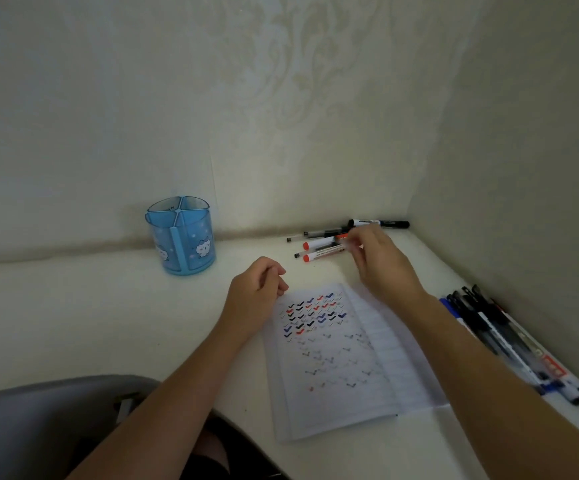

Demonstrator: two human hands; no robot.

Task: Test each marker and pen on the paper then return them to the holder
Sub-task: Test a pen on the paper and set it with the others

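Two loose groups of pens lie on the white tabletop (90, 323): a row along the right edge (509, 341) and a pile at the back (322, 244), near the wall. Lined paper (343, 375) sits front centre, its upper part full of black, blue and red ticks, with fainter marks lower down.

Step in hand, as I judge it: picking the next marker from the back pile. The left hand (256, 289) rests at the paper's top-left corner, fingers loosely curled, holding nothing. It is well placed to pin the sheet. The right hand (381, 265) is over the pile and its fingertips are blurred. The grip may be closing on a red-capped marker (319, 243), but I cannot tell if it holds it.

To do it well: pinch one barrel only, lift clear of its neighbours so nothing rolls, uncap, and tick a free line. Keep tested ones apart from untested ones.

Containers: one blue translucent holder (182, 237) stands upright back left, well apart from both groups. It is split into compartments, and nothing sticks out of any of them, so it looks empty.
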